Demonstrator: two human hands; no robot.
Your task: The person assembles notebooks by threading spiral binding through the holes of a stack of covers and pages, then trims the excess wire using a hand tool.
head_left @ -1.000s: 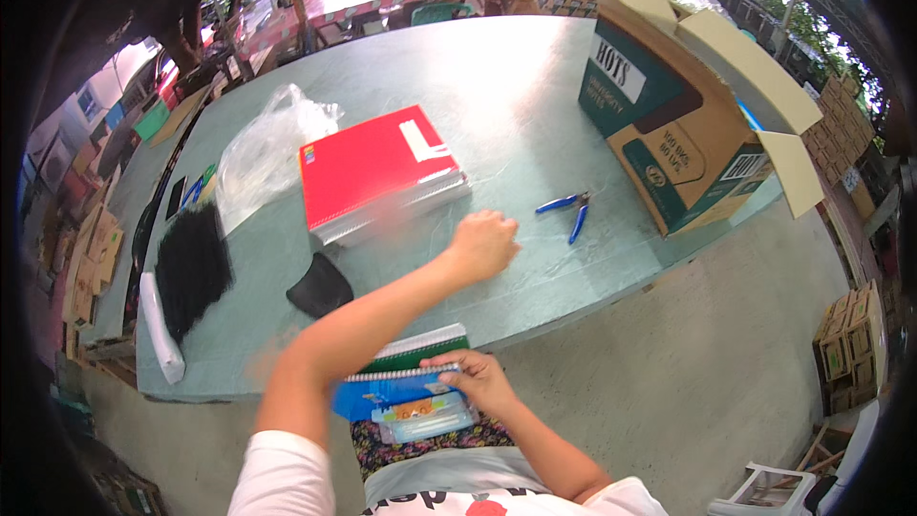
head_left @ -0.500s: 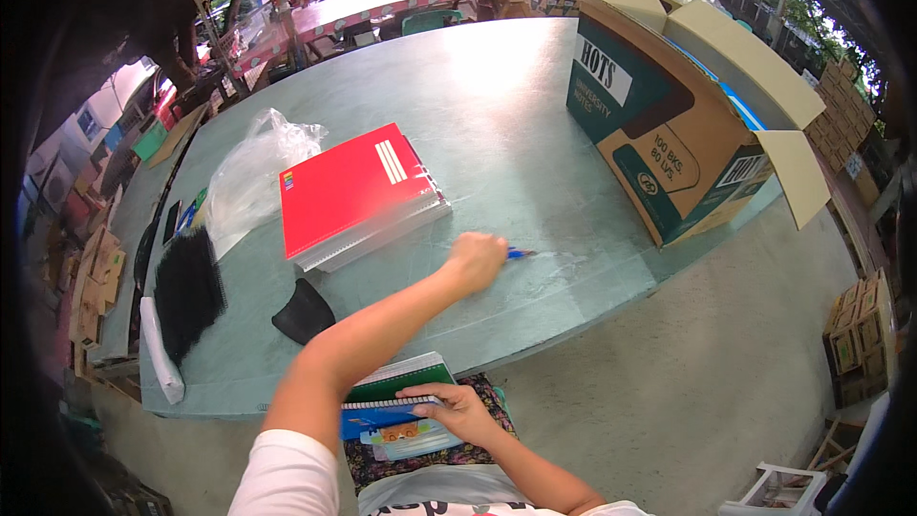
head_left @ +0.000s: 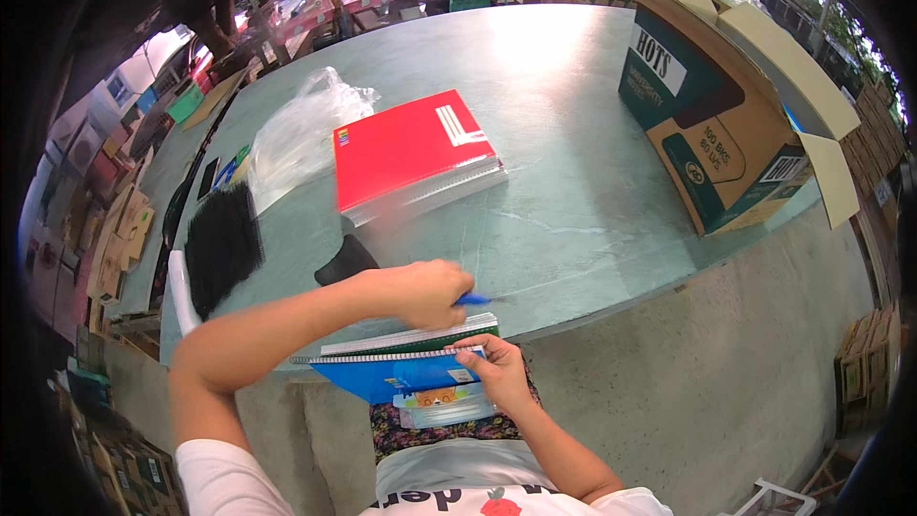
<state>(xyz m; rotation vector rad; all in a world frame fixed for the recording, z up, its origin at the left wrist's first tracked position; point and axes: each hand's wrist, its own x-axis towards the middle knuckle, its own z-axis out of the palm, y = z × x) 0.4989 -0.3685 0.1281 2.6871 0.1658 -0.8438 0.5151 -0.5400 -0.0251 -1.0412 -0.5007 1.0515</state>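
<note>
My left hand (head_left: 435,291) is closed around a slim blue tool (head_left: 472,299) with a thin tip; its exact kind is unclear. It hovers over the table's near edge, just above the notebooks. Below it, my right hand (head_left: 499,373) grips the right end of a blue spiral notebook (head_left: 382,378), thumb on the cover and fingers at the wire binding. Behind that lies a green spiral notebook (head_left: 420,340), partly hidden. A light-blue packet with a cartoon animal (head_left: 441,404) rests on my lap under the blue notebook. A stack of red-covered notebooks (head_left: 411,153) sits on the table beyond.
A crumpled clear plastic bag (head_left: 306,129) lies left of the red stack. Nearer are a dark bristly bundle (head_left: 222,247) and a curved black piece (head_left: 347,260). An open cardboard box (head_left: 716,124) stands at the table's right edge.
My left hand has drawn back from the tabletop toward the notebooks, still holding the blue tool. The blue notebook now shows more of its cover, tilted in my right hand. The view has shifted.
</note>
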